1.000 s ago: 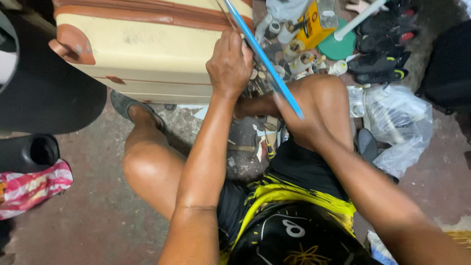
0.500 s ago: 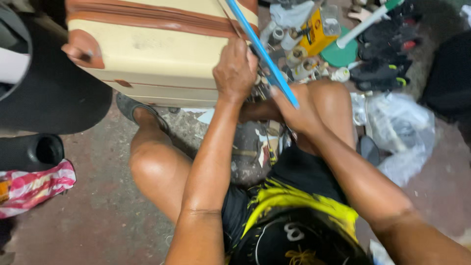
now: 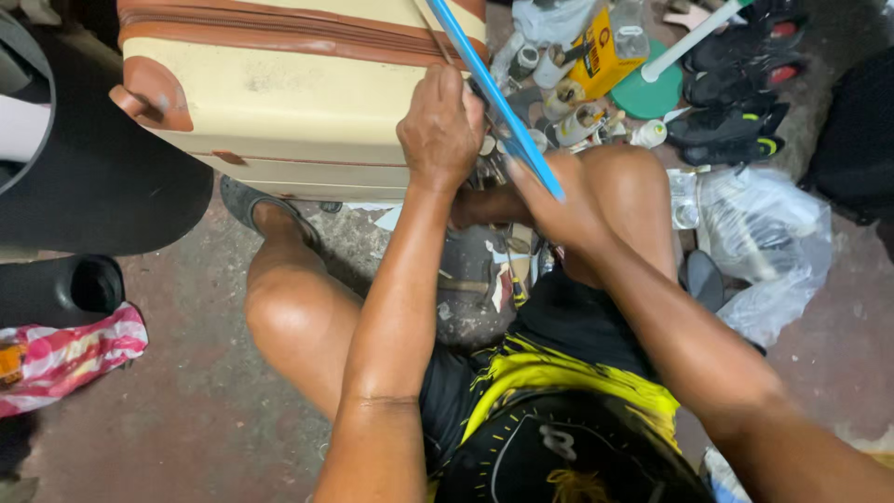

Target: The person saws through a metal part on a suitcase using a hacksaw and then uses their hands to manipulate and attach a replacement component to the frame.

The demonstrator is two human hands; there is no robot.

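Suitcase [image 3: 279, 93], cream with brown trim, lies at 11 o'clock. Left hand [image 3: 440, 130] presses its edge, fingers curled. Right hand [image 3: 559, 210] is clamped on a blue strip [image 3: 498, 102]

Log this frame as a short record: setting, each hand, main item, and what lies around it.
setting: person seated on a stained concrete floor
left hand: pressed on the edge of the cream hard-shell suitcase with brown trim
right hand: gripping the long thin blue strip, which slants up across the suitcase
nearby: yellow can, small bottles, clear plastic bags, dark shoes, red-and-white striped bag
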